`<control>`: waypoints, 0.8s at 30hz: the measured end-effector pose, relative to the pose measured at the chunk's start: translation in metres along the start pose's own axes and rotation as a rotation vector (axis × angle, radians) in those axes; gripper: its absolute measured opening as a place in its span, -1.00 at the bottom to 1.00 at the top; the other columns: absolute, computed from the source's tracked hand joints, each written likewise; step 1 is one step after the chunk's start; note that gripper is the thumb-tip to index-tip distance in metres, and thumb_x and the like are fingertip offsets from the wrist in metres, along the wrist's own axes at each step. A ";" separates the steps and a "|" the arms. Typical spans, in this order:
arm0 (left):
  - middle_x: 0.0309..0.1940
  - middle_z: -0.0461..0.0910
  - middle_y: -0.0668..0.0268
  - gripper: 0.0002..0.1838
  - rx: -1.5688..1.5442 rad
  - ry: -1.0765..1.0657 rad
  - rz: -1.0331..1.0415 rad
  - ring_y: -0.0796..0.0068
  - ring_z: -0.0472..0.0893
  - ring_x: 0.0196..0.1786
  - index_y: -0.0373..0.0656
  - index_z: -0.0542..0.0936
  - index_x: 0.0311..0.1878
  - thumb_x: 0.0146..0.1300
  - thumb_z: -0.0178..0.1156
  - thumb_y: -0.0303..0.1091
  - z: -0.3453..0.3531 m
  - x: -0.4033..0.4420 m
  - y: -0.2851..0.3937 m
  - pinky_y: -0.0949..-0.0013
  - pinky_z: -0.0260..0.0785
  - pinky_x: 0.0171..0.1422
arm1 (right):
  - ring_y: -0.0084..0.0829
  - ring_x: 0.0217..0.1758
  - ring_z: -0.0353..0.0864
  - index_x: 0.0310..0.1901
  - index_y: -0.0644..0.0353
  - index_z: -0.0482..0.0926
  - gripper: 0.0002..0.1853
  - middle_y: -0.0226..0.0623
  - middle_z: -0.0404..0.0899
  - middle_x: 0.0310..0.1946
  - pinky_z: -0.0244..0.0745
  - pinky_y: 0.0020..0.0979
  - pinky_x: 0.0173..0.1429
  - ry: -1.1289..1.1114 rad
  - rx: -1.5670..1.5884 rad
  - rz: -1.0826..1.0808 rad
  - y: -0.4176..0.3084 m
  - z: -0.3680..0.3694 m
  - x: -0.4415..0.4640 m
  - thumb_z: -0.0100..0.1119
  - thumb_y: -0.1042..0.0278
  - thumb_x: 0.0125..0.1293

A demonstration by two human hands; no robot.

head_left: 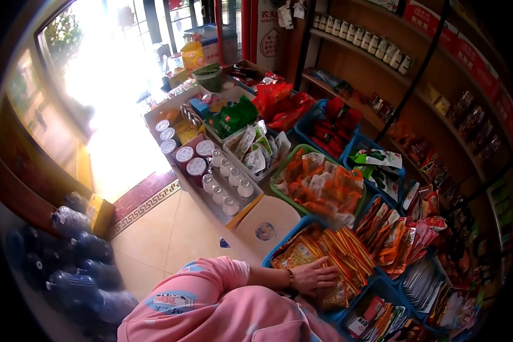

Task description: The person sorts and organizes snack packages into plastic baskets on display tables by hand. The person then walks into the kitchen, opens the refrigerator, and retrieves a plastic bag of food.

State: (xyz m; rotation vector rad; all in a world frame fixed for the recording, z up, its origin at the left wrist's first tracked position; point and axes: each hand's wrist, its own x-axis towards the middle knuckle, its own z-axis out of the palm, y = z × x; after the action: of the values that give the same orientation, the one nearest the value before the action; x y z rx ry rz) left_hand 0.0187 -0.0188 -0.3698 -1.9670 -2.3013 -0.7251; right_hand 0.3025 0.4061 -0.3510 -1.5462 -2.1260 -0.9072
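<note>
My left hand (316, 277) reaches in from a pink sleeve, with a bracelet on the wrist. It lies flat with fingers stretched out on orange-and-gold snack packets (347, 253), which stand in rows in a blue basket (272, 255). I see no packet gripped in it. At the bottom edge a small sliver may be my right hand; its fingers cannot be made out. Just below the blue basket is another basket of mixed packets (376, 313). Above it sits a green basket (283, 186) full of orange-wrapped snacks (319, 185).
A white round-topped container (266, 222) stands beside the basket, next to a box of small bottles (229, 176) and lidded cups. Shelves (353, 43) of goods line the right. Large water bottles (85, 248) lie on the floor at left, near the bright doorway.
</note>
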 end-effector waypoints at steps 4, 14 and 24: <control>0.40 0.08 0.30 -0.22 0.006 0.039 0.002 0.23 -0.14 0.50 0.00 0.15 0.38 0.14 0.10 0.12 0.002 -0.001 0.000 -0.23 -0.50 0.45 | 0.15 0.13 0.37 0.22 0.27 0.29 -0.14 0.15 0.39 0.05 0.24 0.04 0.22 -0.186 0.655 -0.020 0.006 0.008 -0.008 -0.03 -0.37 0.12; 0.41 0.06 0.30 -0.17 -0.014 -0.055 -0.023 0.24 -0.14 0.50 0.01 0.08 0.42 0.14 0.11 0.13 -0.005 -0.002 0.002 -0.23 -0.51 0.45 | -0.08 -0.33 0.23 -0.19 0.18 0.25 -0.40 -0.07 0.27 -0.38 0.11 -0.10 -0.24 -0.523 0.674 0.064 -0.011 0.002 -0.015 0.03 -0.29 0.16; 0.39 0.11 0.28 -0.17 -0.012 -0.110 -0.038 0.25 -0.12 0.50 0.03 0.11 0.40 0.12 0.13 0.13 -0.015 -0.001 0.007 -0.20 -0.46 0.45 | -0.37 -0.89 0.05 -0.69 0.05 0.19 -0.44 -0.41 0.12 -0.88 -0.06 -0.28 -0.81 -0.753 0.968 0.445 0.151 0.075 -0.032 0.09 -0.20 0.21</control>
State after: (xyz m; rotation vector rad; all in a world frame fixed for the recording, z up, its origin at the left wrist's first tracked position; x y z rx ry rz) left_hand 0.0212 -0.0241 -0.3542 -2.0231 -2.4069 -0.6505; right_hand 0.4611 0.4636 -0.3827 -1.7467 -1.9428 0.8773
